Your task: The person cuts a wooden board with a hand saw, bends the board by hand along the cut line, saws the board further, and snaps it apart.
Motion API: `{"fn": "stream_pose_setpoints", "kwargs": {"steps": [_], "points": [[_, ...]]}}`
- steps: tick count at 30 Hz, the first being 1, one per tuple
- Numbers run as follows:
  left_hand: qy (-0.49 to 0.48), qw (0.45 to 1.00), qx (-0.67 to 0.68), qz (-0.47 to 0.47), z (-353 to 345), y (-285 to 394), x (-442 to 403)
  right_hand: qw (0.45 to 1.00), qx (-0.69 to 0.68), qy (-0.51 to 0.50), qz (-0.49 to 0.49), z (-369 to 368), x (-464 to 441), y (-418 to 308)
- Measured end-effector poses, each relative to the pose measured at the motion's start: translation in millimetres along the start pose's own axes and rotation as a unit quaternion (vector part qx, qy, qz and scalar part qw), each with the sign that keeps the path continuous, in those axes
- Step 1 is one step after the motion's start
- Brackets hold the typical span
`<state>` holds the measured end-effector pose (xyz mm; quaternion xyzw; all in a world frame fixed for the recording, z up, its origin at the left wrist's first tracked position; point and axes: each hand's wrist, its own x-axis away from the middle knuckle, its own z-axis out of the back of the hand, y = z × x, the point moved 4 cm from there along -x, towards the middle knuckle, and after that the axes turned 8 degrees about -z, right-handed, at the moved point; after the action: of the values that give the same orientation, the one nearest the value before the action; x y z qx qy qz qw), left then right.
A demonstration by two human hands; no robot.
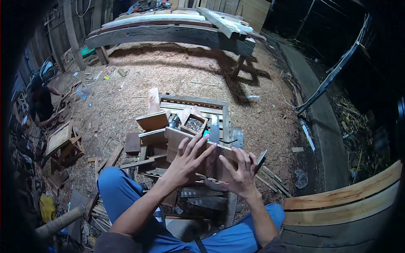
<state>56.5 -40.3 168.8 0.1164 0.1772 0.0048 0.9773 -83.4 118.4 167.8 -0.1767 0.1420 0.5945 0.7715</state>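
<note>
A brown wooden board (174, 145) stands on edge in front of me, tilted, its pale upper edge facing up. My left hand (188, 159) is on it, the fingers spread and bent at the tips over the upper edge. To its right, my right hand (239, 172) grips the same board near its right end. The palms and parts of the fingertips are hidden. Just beyond the board are a small wooden box (195, 123) of metal pieces, probably nails, and a flat metal strip (214, 128). Two shorter boards (152, 121) stand at the left.
A wooden frame (194, 100) lies on the sawdust ahead. Farther back is a long workbench (168, 33) stacked with planks. A person (40, 101) crouches at the left near a small wooden stool-like piece (60, 137). Large planks (341, 206) are at the right.
</note>
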Motion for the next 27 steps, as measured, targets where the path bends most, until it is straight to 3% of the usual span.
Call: {"fn": "stream_pose_setpoints", "kwargs": {"steps": [2,7,12,16,23,26,27], "points": [[0.003,0.996,-0.095,0.002,-2,0,3,0.999,0.013,0.05,0.014,-4,-2,-3],[0.106,0.988,-0.11,-0.027,-8,-16,21,0.998,0.004,0.044,0.042,-8,-9,-8],[0.21,0.963,-0.152,-0.077,5,-15,37,0.99,0.02,0.123,0.065,0,-16,-17],[0.237,0.95,-0.187,-0.082,9,-14,46,0.984,0.005,0.161,0.081,9,-18,-27],[0.213,0.964,-0.15,-0.062,9,-14,45,0.986,0.025,0.146,0.078,-2,-14,-27],[0.145,0.986,-0.088,0.004,15,-18,42,0.998,0.04,0.05,0.022,-7,-16,-18],[0.148,0.987,-0.052,0.027,14,-21,41,0.998,-0.007,0.067,0.003,-2,-20,-18]]}}
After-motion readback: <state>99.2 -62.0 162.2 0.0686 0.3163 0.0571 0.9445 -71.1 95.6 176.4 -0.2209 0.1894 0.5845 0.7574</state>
